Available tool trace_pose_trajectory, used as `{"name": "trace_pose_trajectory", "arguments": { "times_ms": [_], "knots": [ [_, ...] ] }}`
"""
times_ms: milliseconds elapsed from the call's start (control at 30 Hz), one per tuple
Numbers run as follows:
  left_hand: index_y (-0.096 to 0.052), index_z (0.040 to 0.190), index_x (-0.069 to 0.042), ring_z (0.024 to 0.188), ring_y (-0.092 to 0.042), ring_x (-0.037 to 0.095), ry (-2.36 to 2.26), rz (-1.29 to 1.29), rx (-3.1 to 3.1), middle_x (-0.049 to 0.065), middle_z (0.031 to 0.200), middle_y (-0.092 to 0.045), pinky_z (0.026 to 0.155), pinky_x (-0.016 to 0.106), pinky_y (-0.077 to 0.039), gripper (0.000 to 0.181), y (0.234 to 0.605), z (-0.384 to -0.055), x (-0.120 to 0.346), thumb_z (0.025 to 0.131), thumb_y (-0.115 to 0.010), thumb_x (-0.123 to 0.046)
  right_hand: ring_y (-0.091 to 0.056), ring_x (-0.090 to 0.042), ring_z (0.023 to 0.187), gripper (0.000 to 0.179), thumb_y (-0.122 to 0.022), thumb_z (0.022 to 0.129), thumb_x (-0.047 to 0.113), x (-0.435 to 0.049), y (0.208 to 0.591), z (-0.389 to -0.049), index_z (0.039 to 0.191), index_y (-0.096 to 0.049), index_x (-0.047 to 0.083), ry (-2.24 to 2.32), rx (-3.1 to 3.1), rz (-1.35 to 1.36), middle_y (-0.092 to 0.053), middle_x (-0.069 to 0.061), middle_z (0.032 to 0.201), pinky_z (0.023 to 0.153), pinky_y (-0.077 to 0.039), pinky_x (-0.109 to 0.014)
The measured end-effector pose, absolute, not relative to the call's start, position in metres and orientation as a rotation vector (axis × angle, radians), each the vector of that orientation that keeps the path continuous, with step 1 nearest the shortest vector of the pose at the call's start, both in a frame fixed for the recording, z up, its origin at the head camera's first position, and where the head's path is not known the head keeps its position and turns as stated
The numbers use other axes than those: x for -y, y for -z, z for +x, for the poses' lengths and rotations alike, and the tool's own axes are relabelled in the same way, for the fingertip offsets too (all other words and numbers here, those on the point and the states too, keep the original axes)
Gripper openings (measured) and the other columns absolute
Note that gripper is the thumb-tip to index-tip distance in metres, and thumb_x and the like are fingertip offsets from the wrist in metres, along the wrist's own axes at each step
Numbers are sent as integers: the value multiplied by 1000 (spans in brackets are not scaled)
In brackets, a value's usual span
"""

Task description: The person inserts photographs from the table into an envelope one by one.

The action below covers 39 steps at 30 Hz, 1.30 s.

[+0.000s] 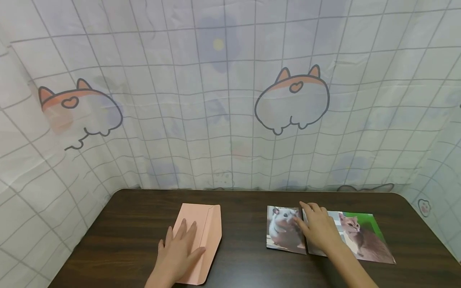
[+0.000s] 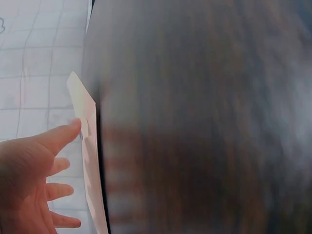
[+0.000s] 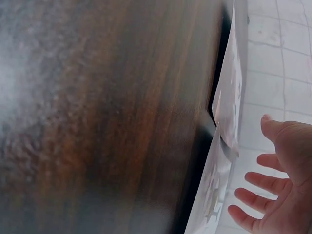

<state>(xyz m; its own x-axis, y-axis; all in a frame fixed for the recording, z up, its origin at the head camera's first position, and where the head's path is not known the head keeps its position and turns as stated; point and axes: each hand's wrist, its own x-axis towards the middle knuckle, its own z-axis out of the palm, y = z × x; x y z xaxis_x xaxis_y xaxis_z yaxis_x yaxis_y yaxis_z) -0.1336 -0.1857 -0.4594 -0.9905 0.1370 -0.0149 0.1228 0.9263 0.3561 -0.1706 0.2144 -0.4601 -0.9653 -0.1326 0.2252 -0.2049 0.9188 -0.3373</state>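
Note:
My left hand [image 1: 178, 252] lies with spread fingers on a pink paper envelope [image 1: 212, 232], its flap side up. The thumb reaches over the flap's fold line, and the envelope [image 2: 84, 105] shows nearly edge-on in the left wrist view. My right hand [image 1: 319, 228] hovers over the seam between two picture cards, with loosely bent fingers. Left of it is a card with a hamster [image 1: 282, 238]; to its right lies a wider card with a cat on green [image 1: 371, 244], partly hidden by the hand. In the right wrist view the fingers stand apart from both cards.
The dark wood-grain table [image 1: 245, 240] has rounded far corners. A white grid-patterned curtain [image 1: 237, 152] with cartoon corgi drawings hangs right behind its far edge and along both sides. Bare tabletop separates the envelope from the cards.

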Motion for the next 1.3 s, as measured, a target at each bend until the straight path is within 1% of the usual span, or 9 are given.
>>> {"name": "trace_pose_trajectory", "arguments": {
  "times_ms": [167, 367, 533, 633, 800, 900, 1000, 1133, 1300],
  "knots": [
    [-50, 157, -12, 143, -30, 69, -557, 216, -3046, 27, 164, -38, 103, 86, -28, 75, 458, -132, 188, 96, -73, -48, -60, -52, 110, 58, -73, 99, 25, -215, 458, -175, 142, -57, -10, -557, 2901, 262, -59, -34, 131, 79, -56, -60],
    [-51, 156, -11, 143, -34, 67, -536, 248, -3047, 27, 163, -40, 100, 85, -33, 76, 459, -129, 191, 94, -75, -48, -58, -54, 112, 56, -71, 101, 25, -217, 457, -180, 142, -56, -11, -598, 2933, 242, -58, -35, 131, 84, -55, -61],
    [-49, 158, -12, 142, -32, 70, -577, 250, -2995, 27, 164, -38, 100, 84, -35, 81, 459, -127, 194, 93, -75, -52, -57, -54, 114, 54, -69, 103, 25, -219, 456, -185, 140, -57, -12, -651, 2964, 216, -57, -35, 130, 85, -55, -62],
    [-48, 159, -12, 141, -32, 71, -616, 249, -2956, 27, 165, -37, 100, 84, -35, 84, 459, -126, 197, 92, -76, -54, -59, -53, 112, 52, -70, 102, 23, -221, 457, -187, 137, -58, -13, -687, 2961, 217, -58, -35, 126, 86, -54, -61],
    [-49, 158, -10, 139, -34, 72, -656, 272, -2942, 27, 164, -38, 100, 83, -36, 87, 459, -123, 200, 89, -79, -53, -63, -47, 103, 45, -72, 100, 19, -225, 462, -192, 130, -62, -13, -733, 2944, 231, -60, -33, 120, 84, -54, -58],
    [-48, 158, -8, 140, -33, 71, -675, 275, -2934, 28, 164, -38, 101, 83, -35, 88, 460, -121, 202, 89, -80, -54, -63, -38, 96, 43, -71, 100, 17, -227, 461, -194, 129, -63, -12, -787, 2958, 218, -61, -31, 119, 79, -54, -52],
    [-48, 158, -6, 140, -31, 72, -678, 255, -2915, 33, 163, -36, 102, 83, -34, 89, 461, -121, 203, 89, -79, -53, -63, -35, 95, 41, -71, 100, 16, -228, 460, -198, 129, -63, -13, -860, 2968, 205, -62, -28, 116, 80, -55, -50],
    [-48, 157, -5, 139, -32, 74, -647, 233, -2924, 46, 157, -31, 103, 81, -36, 90, 462, -121, 202, 88, -80, -54, -64, -32, 92, 36, -71, 100, 13, -229, 461, -203, 123, -65, -13, -935, 2955, 189, -64, -21, 103, 80, -54, -49],
    [-50, 154, -3, 138, -33, 73, -655, 235, -2955, 55, 151, -27, 104, 78, -39, 90, 465, -119, 203, 87, -81, -54, -55, -22, 79, 31, -72, 98, 11, -231, 463, -207, 117, -67, -13, -1026, 2934, 153, -61, -11, 89, 70, -47, -40]
  ]
}}
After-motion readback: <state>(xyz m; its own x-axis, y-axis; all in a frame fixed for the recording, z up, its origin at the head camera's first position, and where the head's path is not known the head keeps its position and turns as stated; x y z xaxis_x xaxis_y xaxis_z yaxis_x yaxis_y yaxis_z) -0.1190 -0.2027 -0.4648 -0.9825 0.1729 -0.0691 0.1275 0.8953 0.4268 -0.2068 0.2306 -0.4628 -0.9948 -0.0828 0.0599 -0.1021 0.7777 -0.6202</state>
